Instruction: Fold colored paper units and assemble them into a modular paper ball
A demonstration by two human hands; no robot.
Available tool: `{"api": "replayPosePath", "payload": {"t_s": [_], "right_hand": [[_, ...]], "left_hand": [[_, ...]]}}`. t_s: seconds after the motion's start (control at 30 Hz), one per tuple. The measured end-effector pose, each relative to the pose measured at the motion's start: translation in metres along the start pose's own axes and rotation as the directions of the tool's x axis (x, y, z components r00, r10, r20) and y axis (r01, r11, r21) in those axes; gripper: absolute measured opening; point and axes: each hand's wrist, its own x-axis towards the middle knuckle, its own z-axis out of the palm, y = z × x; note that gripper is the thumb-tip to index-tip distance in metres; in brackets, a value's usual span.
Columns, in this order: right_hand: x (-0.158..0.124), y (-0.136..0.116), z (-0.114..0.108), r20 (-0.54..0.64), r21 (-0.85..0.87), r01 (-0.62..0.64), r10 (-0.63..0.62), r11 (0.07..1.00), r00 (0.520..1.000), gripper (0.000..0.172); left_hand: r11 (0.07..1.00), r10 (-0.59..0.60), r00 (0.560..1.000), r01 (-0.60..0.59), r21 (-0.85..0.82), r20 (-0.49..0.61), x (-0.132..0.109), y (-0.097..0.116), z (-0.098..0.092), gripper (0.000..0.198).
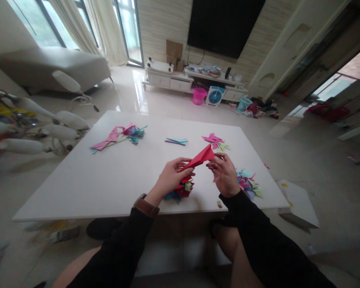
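A red folded paper (200,157), long and pointed, is held up over the white table (132,176). My left hand (175,172) is closed on its lower left end, thumb on the near side. At the wider right end, my right hand (223,172) has its fingers bent and its fingertips at the paper's edge. Beneath my left hand is a pile of folded paper pieces (184,189) in red, green and blue, partly covered by the hand. To the right of my right hand lies another pile of folded paper (249,184) in mixed colours.
Pink and teal folded papers (111,140) lie at the table's left. Thin teal and purple folded strips (176,141) lie at the middle back. Pink and green folded pieces (214,141) lie back right. A small sticker-like item (219,204) is near the front edge.
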Motion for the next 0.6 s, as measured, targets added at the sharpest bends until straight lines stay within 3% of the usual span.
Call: {"api": "replayPosePath", "payload": {"t_s": [0.23, 0.6], "right_hand": [[-0.004, 0.014, 0.007, 0.146, -0.145, 0.106, -0.085, 0.984, 0.986, 0.039], [-0.004, 0.016, 0.011, 0.099, -0.184, 0.200, -0.185, 0.962, 0.978, 0.035]], "left_hand": [[0.989, -0.075, 0.997, 0.079, -0.128, 0.037, -0.002, -0.005, 0.007, 0.052], [0.949, -0.146, 0.989, 0.146, -0.279, 0.022, -0.002, -0.002, 0.005, 0.043]]}}
